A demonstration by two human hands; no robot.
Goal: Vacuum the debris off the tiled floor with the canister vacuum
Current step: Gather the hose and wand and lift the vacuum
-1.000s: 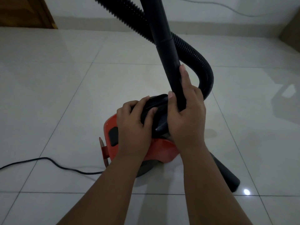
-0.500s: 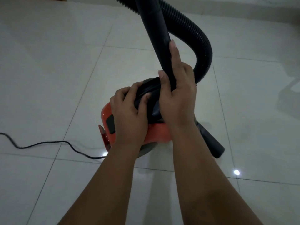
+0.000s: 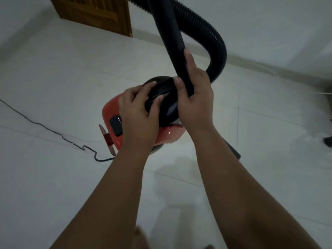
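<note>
Head view: the canister vacuum (image 3: 109, 108) sits mid-frame on the tiled floor (image 3: 53, 78). The left hand (image 3: 138, 114) curls around its black top, seemingly a handle. The right hand (image 3: 195, 97) grips the wand (image 3: 168, 33), which rises toward 12 o'clock. A power cord (image 3: 61, 135) trails toward 9 o'clock.

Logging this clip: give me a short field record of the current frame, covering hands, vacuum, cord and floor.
left hand: grips the black top of the vacuum
right hand: holds the tube, thumb on the black top
vacuum: red canister, under both hands
hose: ribbed, loops behind the tube
cord: lies on the floor, left of the vacuum
door: wooden, far left
debris: none visible in this view
</note>
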